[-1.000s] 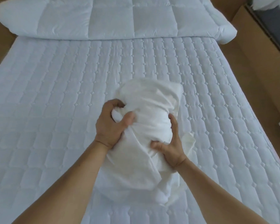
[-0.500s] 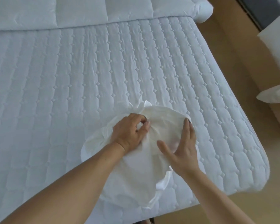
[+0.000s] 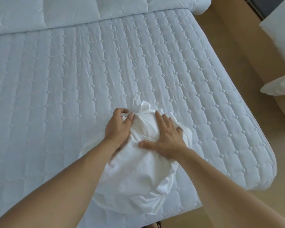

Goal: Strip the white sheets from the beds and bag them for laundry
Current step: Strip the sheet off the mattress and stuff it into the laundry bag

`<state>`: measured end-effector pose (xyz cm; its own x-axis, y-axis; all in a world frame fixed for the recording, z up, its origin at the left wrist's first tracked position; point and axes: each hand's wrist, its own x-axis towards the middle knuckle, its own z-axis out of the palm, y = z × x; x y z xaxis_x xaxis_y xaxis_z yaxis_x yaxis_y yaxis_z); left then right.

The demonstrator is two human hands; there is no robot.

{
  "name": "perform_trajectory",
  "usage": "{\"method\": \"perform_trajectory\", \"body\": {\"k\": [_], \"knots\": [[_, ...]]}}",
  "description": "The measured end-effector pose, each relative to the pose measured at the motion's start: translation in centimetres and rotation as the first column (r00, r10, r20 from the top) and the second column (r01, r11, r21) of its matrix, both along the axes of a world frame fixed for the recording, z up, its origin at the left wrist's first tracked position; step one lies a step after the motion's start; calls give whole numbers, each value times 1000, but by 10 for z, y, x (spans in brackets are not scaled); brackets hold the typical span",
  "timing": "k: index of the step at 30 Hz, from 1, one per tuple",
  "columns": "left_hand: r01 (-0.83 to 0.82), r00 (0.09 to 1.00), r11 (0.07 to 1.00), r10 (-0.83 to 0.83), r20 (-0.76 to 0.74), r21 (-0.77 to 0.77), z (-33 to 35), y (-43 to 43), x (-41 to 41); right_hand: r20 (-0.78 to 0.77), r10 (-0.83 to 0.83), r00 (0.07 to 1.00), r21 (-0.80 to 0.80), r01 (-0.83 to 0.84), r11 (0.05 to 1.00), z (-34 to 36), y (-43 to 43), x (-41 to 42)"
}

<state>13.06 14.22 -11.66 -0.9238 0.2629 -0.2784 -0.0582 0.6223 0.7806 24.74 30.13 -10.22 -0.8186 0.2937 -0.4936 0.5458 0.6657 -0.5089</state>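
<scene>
A stuffed white cloth bag of sheets (image 3: 136, 175) lies on the bare quilted mattress (image 3: 72, 83) near its front right corner. The bag's gathered neck (image 3: 141, 106) sticks up at its far end. My left hand (image 3: 118, 128) pinches a white tie strip at that neck between thumb and fingers. My right hand (image 3: 167, 137) presses flat on top of the bundle, fingers straight and spread.
A folded white duvet (image 3: 69, 12) lies across the far end of the mattress. Wooden floor (image 3: 237, 51) runs along the bed's right side. At the right edge are another white bed or cushion (image 3: 281, 35) and a pillow (image 3: 280, 86).
The bundle was squeezed in both hands, then laid flat. My right hand has opened and slid up onto the top of it. My left hand has moved to the neck and pinched the tie.
</scene>
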Motion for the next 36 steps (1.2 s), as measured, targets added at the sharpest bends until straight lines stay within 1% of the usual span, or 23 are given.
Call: {"method": "perform_trajectory", "body": {"k": [2, 3, 4, 5, 6, 7, 8, 9, 10, 11, 13, 14, 16, 18, 20, 23, 25, 27, 28, 30, 32, 34, 36], "knots": [[-64, 995, 994, 57, 81, 90, 4, -17, -4, 29, 8, 1000, -12, -8, 1000, -7, 0, -6], [-86, 993, 991, 76, 95, 106, 7, -23, -3, 36, 3, 999, -11, -3, 1000, -9, -2, -7], [-88, 994, 991, 81, 76, 99, 11, -28, -1, 37, -4, 999, -6, 4, 1000, -10, -3, -7], [-67, 998, 995, 66, 11, 69, 17, -31, 2, 35, -13, 999, -2, 13, 1000, -11, -4, -7], [-27, 994, 1000, 28, -108, 3, 25, -32, 7, 36, -24, 999, -4, 24, 1000, -11, -4, -6], [20, 964, 995, -45, -262, -94, 35, -30, 14, 41, -38, 998, -7, 38, 999, -10, -4, -6], [54, 904, 979, -132, -407, -197, 46, -26, 23, 46, -47, 998, -4, 48, 999, -9, -4, -6], [75, 840, 961, -205, -502, -267, 55, -22, 33, 50, -48, 998, 7, 48, 999, -8, -4, -6], [113, 801, 942, -274, -532, -316, 61, -17, 45, 57, -42, 997, 21, 41, 999, -7, -4, -6], [175, 803, 918, -342, -488, -355, 64, -14, 58, 67, -31, 997, 32, 29, 999, -6, -4, -6], [323, 862, 832, -455, -222, -451, 57, -12, 74, 79, -2, 997, 45, -2, 999, -5, -4, -5], [359, 870, 781, -478, -118, -511, 45, -16, 76, 75, 8, 997, 54, -12, 998, -6, -4, -4], [335, 884, 747, -461, -84, -574, 22, -22, 69, 65, 28, 997, 79, -33, 996, -5, -5, -2], [299, 916, 763, -398, -52, -573, 10, -20, 54, 73, 39, 997, 120, -48, 992, -5, -7, -5], [286, 943, 774, -332, 23, -564, 4, -17, 43, 79, 70, 994, 210, -85, 974, -4, -10, -8], [279, 956, 775, -281, 86, -567, -4, -18, 31, 88, 165, 982, 420, -187, 888, -4, -12, -11], [271, 962, 789, -241, 129, -552, -6, -18, 25, 107, 192, 976, 469, -219, 856, -3, -12, -13], [259, 966, 795, -208, 155, -548, -5, -16, 20, 129, 138, 982, 399, -179, 899, -4, -12, -15], [247, 969, 798, -196, 150, -549, -5, -15, 19, 143, 88, 986, 326, -131, 936, -6, -11, -15], [221, 975, 803, -202, 96, -554, -5, -14, 17, 173, -22, 985, 139, -3, 990, -11, -6, -11], [222, 972, 803, -228, 58, -553, -8, -15, 16, 193, -94, 977, -34, 102, 994, -16, 0, -6], [252, 967, 811, -230, 108, -528, -12, -18, 14, 196, -132, 972, -104, 154, 983, -20, 1, -3], [307, 948, 830, -221, 231, -465, -15, -21, 9, 212, -162, 964, -148, 196, 969, -21, 1, -5]]}}
